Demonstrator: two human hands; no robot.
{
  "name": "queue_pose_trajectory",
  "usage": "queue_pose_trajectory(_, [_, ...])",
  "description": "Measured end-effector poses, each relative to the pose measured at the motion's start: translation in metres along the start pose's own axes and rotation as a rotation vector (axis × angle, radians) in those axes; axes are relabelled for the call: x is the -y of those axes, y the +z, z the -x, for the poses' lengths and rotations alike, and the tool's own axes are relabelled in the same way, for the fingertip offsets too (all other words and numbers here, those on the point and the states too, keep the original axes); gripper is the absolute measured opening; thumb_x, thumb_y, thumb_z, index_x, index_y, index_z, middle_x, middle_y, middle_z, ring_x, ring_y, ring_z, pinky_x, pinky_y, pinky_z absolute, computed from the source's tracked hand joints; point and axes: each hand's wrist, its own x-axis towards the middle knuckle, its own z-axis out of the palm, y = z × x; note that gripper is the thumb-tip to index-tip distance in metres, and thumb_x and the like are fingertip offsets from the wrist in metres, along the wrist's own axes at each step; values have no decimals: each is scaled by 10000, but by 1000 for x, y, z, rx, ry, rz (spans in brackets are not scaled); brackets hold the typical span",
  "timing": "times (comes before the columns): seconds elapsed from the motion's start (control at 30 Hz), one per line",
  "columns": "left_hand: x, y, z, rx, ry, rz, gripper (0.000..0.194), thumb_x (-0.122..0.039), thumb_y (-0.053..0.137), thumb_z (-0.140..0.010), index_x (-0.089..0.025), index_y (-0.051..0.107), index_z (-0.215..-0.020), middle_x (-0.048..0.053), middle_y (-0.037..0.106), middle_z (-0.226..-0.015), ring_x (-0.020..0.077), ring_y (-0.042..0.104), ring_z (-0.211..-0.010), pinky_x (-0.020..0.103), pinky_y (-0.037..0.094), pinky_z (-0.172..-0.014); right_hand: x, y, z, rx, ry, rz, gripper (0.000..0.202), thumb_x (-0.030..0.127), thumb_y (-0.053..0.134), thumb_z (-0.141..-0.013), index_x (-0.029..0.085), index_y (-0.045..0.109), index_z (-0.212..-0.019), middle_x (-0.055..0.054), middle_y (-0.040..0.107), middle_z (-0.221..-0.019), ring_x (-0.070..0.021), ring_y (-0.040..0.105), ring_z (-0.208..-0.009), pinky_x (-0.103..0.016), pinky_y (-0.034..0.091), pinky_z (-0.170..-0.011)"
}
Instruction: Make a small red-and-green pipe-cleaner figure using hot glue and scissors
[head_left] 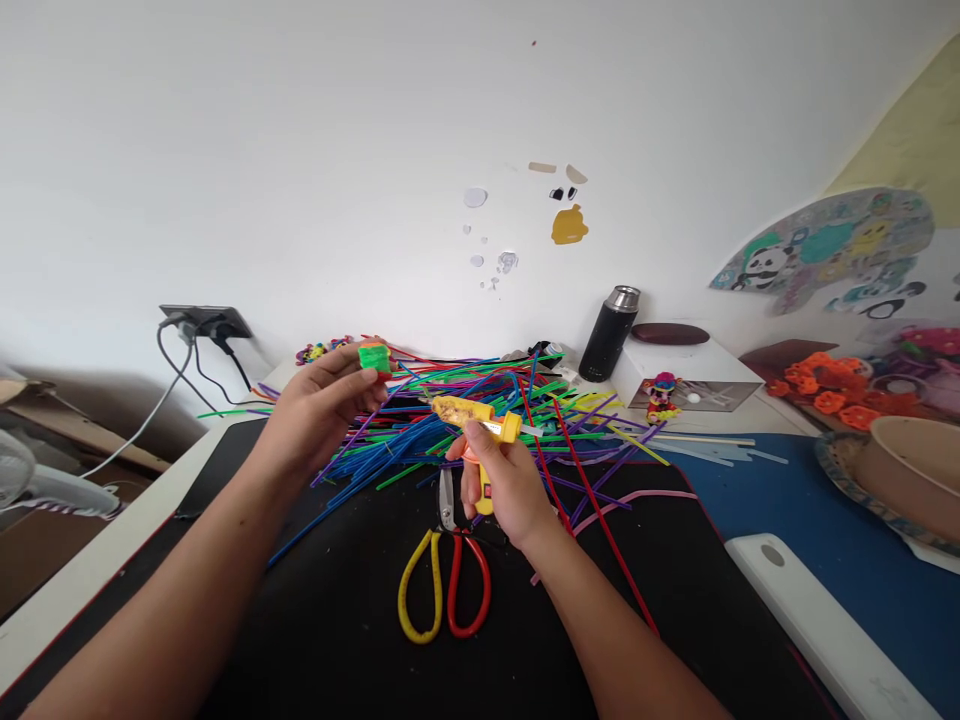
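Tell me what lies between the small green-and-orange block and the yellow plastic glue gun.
Past the left hand, the head view shows open air between block and glue gun, with thin multicoloured stems behind.

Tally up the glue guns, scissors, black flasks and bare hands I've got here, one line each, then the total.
Glue gun: 1
Scissors: 1 pair
Black flask: 1
Hands: 2, left hand and right hand
Total: 5, counting the scissors as one
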Motion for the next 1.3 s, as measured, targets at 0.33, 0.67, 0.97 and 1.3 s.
queue_pose_trajectory(0.33, [-1, 4, 2, 13, -33, 41, 276, -260, 961, -751, -171, 856, -990, 47, 768, -809, 159, 680, -682, 240, 550, -598, -26, 36, 23, 443, -274, 1280, 268, 442, 752, -951, 179, 742, -1003, -112, 823, -893, -312, 776, -782, -340, 427, -626])
queue_pose_trajectory(0.67, [7, 17, 10, 125, -100, -8, 358, -350, 999, -731, -175, 861, -1012, 42, 755, -736, 163, 651, -628, 256, 512, -587, -28, 35, 21, 583, -237, 1200, 568, 757, 757, -913, 191, 749, -956, -97, 822, -954, -301, 768, -875, -336, 408, -648])
queue_pose_trajectory(0.97, [16, 20, 15, 190, -115, -32, 376, -331, 973, -775, -187, 859, -1104, 44, 761, -784, 181, 663, -691, 267, 517, -614, -14, 23, 18, 472, -30, 659, 162, 316, 855, -937, 258, 864, -1089, -11, 852, -921, -207, 782, -845, -276, 490, -744])
queue_pose_trajectory(1.3, [21, 28, 19, 270, -114, -60, 318, -345, 974, -787, -178, 833, -1018, 27, 751, -781, 170, 667, -670, 253, 523, -592, -4, 8, 0, 12, -80, 0, 434, 628, 809, -905, 204, 716, -899, 17, 664, -691, -152, 610, -610, -291, 503, -635])
